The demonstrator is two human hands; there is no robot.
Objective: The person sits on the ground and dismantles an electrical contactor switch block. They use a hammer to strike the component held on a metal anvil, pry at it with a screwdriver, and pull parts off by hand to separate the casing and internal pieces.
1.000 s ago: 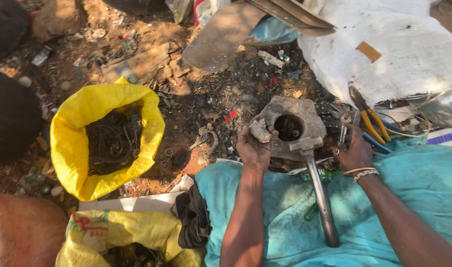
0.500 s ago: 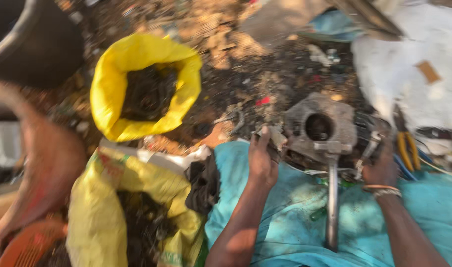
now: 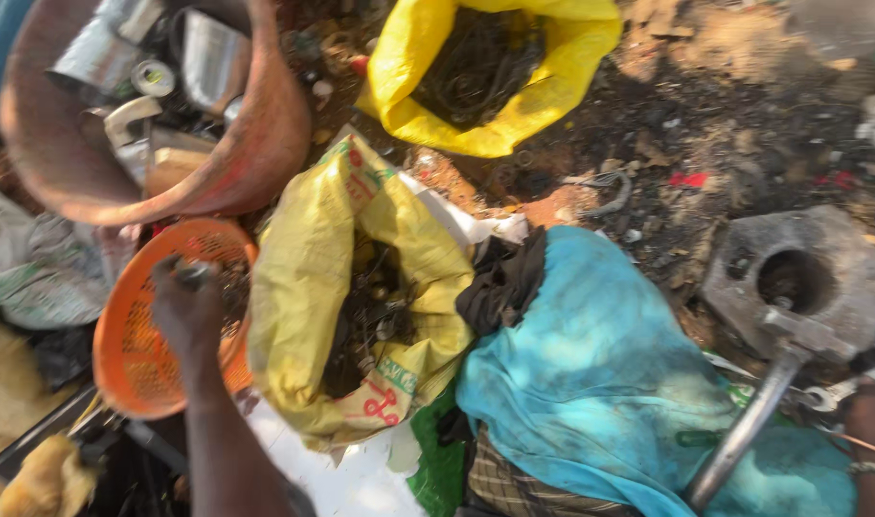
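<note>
A blue cloth (image 3: 610,373) covers the lower right of the frame, with a yellow sack (image 3: 332,287) of dark scrap at centre, a second yellow bag (image 3: 514,105) at the top and a big rusty bowl (image 3: 255,144) of metal parts in the upper left. At right sits a grey metal casting (image 3: 840,278) with a round hole and a long steel bar (image 3: 744,431). The left hand (image 3: 186,306), fingers pressed together around a small dark piece, hangs over the orange basket (image 3: 140,354) at lower left, while the right hand (image 3: 873,421) barely shows at the lower right edge, its grip impossible to tell
</note>
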